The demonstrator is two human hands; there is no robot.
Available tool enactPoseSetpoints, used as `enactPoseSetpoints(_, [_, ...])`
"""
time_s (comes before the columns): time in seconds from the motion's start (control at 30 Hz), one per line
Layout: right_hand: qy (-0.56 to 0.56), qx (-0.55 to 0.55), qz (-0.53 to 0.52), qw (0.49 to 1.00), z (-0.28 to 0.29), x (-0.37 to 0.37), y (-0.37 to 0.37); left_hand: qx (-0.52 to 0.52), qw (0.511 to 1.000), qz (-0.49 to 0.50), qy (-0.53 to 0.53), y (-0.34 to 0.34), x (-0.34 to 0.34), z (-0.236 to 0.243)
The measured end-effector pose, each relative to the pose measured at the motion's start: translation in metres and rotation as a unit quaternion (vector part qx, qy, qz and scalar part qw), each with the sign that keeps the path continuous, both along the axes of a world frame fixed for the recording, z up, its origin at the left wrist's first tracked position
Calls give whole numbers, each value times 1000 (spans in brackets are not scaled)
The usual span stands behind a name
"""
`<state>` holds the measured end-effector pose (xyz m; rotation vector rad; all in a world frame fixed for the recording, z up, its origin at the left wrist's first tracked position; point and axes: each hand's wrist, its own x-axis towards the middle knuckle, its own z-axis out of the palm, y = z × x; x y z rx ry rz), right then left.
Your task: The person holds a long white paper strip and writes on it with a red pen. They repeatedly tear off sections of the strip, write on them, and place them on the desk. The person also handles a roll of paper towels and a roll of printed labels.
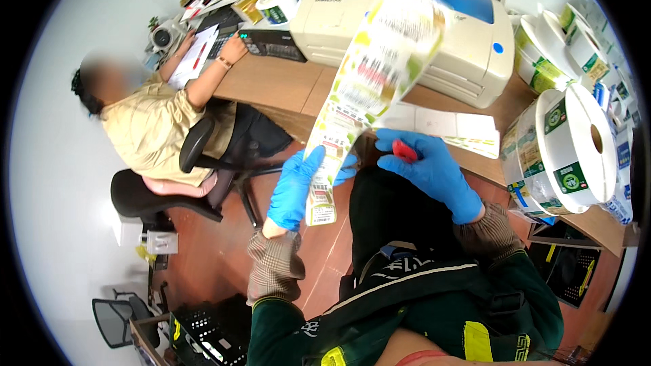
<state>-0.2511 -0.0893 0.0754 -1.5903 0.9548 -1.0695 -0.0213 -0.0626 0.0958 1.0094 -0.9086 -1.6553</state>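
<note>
My left hand (296, 188), in a blue glove, is closed around the lower part of a long strip of printed labels (369, 74). The strip rises and curls away from me, its far end smeared by motion in front of the label printers. In my right hand (434, 171), also gloved in blue, is a small red-handled tool (405, 152); the fingers curl around it and its working end cannot be made out. This hand is apart from the strip. Beyond it, flat white label sheets (441, 122) lie on the desk.
Two beige label printers (468, 41) with blue windows stand at the back of the desk (278, 81). Large label rolls (586, 149) crowd the right side. At the left a co-worker (173, 118) sits by a keyboard and papers, near a black office chair (152, 193).
</note>
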Motion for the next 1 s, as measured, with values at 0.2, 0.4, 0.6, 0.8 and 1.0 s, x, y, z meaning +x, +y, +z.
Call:
enactPoseSetpoints(0.2, [-214,126,-18,969,17,47,-13,38,999,16,-10,43,5,-5])
enactPoseSetpoints(0.4, [-105,138,39,984,25,47,-16,95,985,28,140,64,10,-12])
enactPoseSetpoints(0.6, [33,-27,-24,999,16,33,-19,151,951,126,239,56,12,-25])
enactPoseSetpoints(0.8, [17,31,292,956,41,-20,13,-30,978,203,22,44,56,-80])
enactPoseSetpoints(1.0, [308,-40,414,856,20,12,21,-182,894,345,-220,27,101,-73])
